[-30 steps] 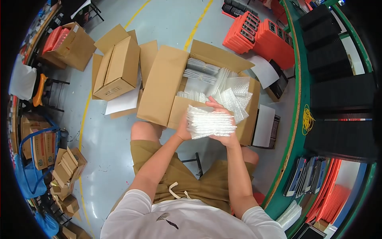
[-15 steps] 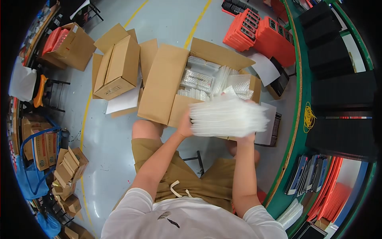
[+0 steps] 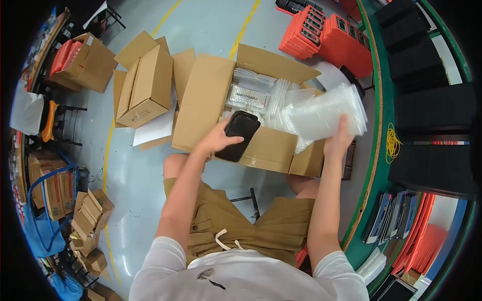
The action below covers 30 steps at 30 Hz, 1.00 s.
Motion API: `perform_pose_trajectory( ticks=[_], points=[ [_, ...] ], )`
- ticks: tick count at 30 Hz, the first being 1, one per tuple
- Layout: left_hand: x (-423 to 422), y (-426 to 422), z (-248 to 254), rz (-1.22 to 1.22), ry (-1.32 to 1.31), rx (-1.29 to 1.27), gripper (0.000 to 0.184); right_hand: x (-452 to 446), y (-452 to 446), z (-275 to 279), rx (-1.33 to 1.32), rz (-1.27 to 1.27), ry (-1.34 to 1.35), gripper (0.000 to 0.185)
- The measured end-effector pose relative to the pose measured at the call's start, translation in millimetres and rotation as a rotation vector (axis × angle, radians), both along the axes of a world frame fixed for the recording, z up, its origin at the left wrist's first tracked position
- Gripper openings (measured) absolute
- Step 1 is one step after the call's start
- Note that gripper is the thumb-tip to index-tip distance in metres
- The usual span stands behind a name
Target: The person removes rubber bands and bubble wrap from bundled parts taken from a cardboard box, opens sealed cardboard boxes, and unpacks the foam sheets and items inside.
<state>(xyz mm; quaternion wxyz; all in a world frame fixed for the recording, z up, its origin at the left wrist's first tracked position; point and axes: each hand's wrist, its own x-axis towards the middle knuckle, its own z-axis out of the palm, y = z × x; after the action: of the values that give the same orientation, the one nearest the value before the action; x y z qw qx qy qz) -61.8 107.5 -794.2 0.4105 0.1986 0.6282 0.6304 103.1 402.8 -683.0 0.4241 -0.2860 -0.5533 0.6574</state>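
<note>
My left hand is closed around a black flat rectangular object with rounded corners, possibly a small stack. It is tilted over the near left part of an open cardboard box. My right hand grips a stack of clear bubble-wrap bags above the box's right side, thumb on top. Inside the box are a bubble-wrapped pack and more clear sleeves standing on edge. The bags hide the box's right end.
Left of the box stands another open carton. Red trays are stacked at the back right. A green-edged bench with black panels runs along the right. Cartons are piled at the left.
Both hands were on the clear bag stack, held over the box's near edge. The right hand has carried it rightward. The left hand has let go of it and now holds the black object.
</note>
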Motion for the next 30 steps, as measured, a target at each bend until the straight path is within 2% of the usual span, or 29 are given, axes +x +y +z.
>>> perform_pose_trajectory(
  ticks=[1, 2, 4, 7, 8, 9, 11, 12, 15, 16, 19, 20, 23, 24, 27, 28, 30],
  points=[
    [-10.9, -1.5, 1.2, 0.002, -0.003, -0.007, 0.048, -8.2, -0.8, 0.1, 0.071, -0.009, -0.067, 0.056],
    [-24.4, -0.4, 3.6, -0.165, 0.222, -0.083, 0.047, -19.1, -2.1, -0.5, 0.066, -0.007, -0.064, 0.056],
    [-43.6, 5.8, 16.2, -0.504, 0.676, -0.230, 0.046, -52.4, -19.7, 11.2, 0.252, 0.102, -0.274, 0.053],
    [-29.9, -7.6, 70.7, -0.505, 0.733, -0.229, 0.045, -96.1, -26.3, 5.4, 0.467, 0.292, -0.325, 0.055],
    [-22.2, -19.3, 81.3, -0.528, 0.542, -0.202, 0.040, -109.4, -29.4, 5.2, 0.559, 0.392, -0.307, 0.058],
    [-13.0, -34.0, 90.8, -0.545, 0.352, -0.176, 0.036, -120.8, -32.6, -1.4, 0.548, 0.385, -0.306, 0.058],
    [13.5, -61.4, 113.6, -0.518, -0.080, -0.075, 0.033, -141.3, -40.0, -21.5, 0.850, 0.527, -0.494, 0.062],
    [27.2, -72.3, 120.1, -0.484, -0.115, -0.051, 0.034, -150.5, -44.4, -30.2, 0.844, 0.526, -0.491, 0.062],
    [69.2, -101.0, 116.4, -0.384, -0.220, -0.065, 0.037, -169.0, -60.7, -57.5, 0.928, 0.546, -0.708, 0.062],
    [82.9, -108.7, 111.3, -0.313, -0.288, -0.099, 0.040, -172.2, -67.5, -66.0, 0.925, 0.555, -0.707, 0.062],
    [122.2, -120.7, 86.4, -0.177, -0.281, -0.130, 0.039, -182.4, -90.2, -90.5, 1.163, 0.577, -0.672, 0.052],
    [128.8, -124.0, 80.1, -0.115, -0.273, -0.144, 0.039, -183.9, -97.9, -98.5, 1.161, 0.585, -0.664, 0.052],
    [136.6, -128.6, 72.4, -0.056, -0.344, -0.136, 0.041, -176.1, -117.4, -120.7, 1.225, 0.809, -0.447, 0.051],
    [139.7, -130.8, 72.2, -0.032, -0.387, -0.128, 0.042, -168.8, -118.8, -122.2, 1.225, 0.819, -0.448, 0.051],
    [138.3, -132.4, 72.9, 0.031, -0.452, -0.067, 0.041, -141.4, -99.5, -119.3, 1.581, 1.037, -0.233, 0.042],
    [136.5, -131.7, 73.4, 0.056, -0.480, -0.039, 0.041, -130.8, -94.7, -118.9, 1.588, 1.042, -0.231, 0.042],
    [133.8, -129.5, 77.2, 0.061, -0.501, -0.032, 0.042, -109.4, -89.3, -114.4, 1.792, 1.390, -0.225, 0.039]
  ],
)
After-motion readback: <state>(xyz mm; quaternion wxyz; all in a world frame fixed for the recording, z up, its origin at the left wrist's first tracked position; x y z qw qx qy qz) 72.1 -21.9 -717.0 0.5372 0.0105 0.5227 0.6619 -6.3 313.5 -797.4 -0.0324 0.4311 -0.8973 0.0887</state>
